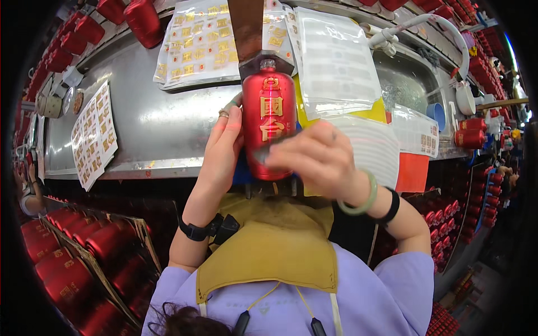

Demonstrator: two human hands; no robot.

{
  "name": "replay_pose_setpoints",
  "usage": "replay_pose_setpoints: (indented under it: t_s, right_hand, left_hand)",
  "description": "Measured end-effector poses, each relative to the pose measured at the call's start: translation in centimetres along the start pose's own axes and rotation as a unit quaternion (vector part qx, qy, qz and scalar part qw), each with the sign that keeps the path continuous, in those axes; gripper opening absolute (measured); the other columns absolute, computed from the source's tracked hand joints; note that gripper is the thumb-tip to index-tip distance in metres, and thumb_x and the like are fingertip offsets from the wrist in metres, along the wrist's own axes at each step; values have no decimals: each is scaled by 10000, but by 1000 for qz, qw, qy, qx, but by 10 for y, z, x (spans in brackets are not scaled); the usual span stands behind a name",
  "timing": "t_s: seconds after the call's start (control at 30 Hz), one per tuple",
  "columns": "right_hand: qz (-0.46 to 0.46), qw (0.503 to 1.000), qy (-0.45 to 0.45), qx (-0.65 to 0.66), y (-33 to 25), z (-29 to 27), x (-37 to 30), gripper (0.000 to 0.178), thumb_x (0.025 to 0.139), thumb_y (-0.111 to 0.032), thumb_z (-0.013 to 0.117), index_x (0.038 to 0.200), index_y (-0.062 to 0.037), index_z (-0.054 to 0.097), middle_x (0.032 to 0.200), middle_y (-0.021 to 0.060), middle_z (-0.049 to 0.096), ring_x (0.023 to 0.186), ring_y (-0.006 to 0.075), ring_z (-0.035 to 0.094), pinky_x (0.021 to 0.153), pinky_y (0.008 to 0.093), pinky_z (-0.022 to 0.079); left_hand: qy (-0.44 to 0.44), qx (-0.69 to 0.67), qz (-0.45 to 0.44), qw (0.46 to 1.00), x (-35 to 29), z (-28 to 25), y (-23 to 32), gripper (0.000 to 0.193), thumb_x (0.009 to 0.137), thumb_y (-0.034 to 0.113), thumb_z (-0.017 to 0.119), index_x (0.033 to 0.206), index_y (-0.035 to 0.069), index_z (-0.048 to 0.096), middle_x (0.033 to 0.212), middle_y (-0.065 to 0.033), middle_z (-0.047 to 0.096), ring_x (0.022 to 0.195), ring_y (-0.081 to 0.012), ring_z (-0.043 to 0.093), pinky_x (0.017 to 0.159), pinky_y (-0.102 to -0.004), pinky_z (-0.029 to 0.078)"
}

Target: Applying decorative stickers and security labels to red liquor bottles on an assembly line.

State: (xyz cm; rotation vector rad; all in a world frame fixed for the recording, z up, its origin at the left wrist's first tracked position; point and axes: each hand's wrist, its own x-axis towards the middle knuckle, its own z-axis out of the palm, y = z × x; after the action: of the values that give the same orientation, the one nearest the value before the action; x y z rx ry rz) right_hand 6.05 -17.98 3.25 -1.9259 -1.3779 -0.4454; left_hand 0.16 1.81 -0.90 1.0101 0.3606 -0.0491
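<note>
A glossy red bottle (268, 120) with raised gold characters lies lengthwise before me, its neck (268, 64) pointing away into a dark holder (253, 54). Along its left side my left hand (223, 145) is cupped, fingers pressed to the glass, steadying it. My right hand (319, 151) is closed in a pinch over the lower right of the bottle. Between its fingers is a small dark grey flat piece (263, 152), smeared by motion, laid against the bottle's front below the characters. The right hand hides part of the lower bottle.
Sheets of gold decals (196, 42) lie on the steel bench (140, 112), with another sheet (95, 134) at its left edge. White backing sheets (336, 61) are stacked to the right. Beyond is a sink with a faucet (386, 39) and blue cup (436, 116). Red bottles (67, 280) fill racks at both sides.
</note>
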Motion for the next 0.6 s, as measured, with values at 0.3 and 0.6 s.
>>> replay_pose_setpoints:
  t_s: [0.3,0.6]
  right_hand:
    - [388,891,163,169,13,23,-5,379,862,21,729,1219,-11,606,1083,165,663,958,305,680,803,362,542]
    - [337,932,127,39,36,8,-29,316,899,28,659,1191,-91,677,945,120,580,807,277,631,745,382,521]
  left_hand:
    - [-21,102,77,992,3,13,-4,604,1013,103,661,1527,-26,372,1409,-131,571,1269,-183,575,1073,-340,476]
    - [11,336,357,872,8,-1,-15,642,1049,314,608,1599,82,373,1663,-183,313,1550,-325,233,1249,-498,235]
